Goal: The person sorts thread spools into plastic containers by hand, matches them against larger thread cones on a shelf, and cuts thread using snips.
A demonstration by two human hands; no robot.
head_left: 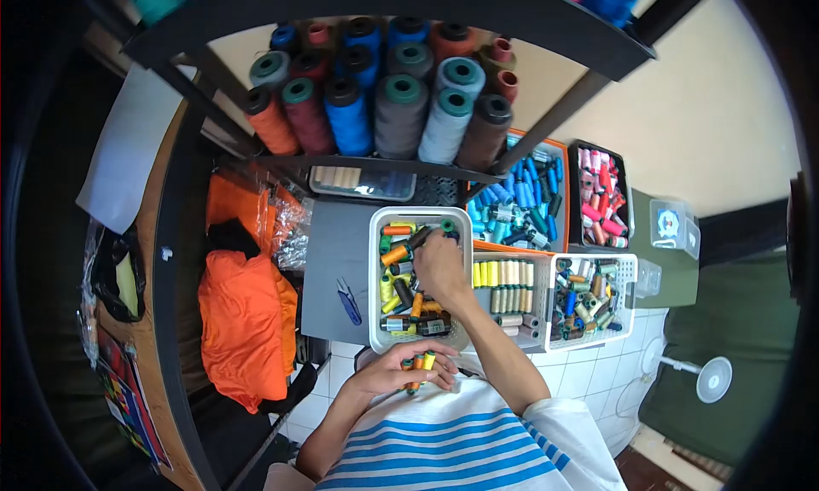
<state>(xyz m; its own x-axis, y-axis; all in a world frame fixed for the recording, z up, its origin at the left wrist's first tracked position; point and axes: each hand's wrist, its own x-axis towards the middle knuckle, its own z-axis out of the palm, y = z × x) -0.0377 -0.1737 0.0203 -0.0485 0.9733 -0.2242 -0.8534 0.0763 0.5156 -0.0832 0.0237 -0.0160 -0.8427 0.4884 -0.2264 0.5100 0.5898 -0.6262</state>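
Note:
My left hand is curled in front of my striped shirt, holding a few small thread spools, orange and yellow. Just above it stands a white basket of mixed thread spools in yellow, orange, green, brown and black. My right hand reaches into that basket from the right, its fingers bent down among the spools. A dark spool lies against its fingers, and an orange spool is just left of it. The fingertips are hidden, so what they grip cannot be made out.
Large thread cones crowd a dark shelf above the basket. Blue spools fill an orange-rimmed box; pink ones fill a black tray. Another white basket stands right. Thread snips lie left, near orange fabric.

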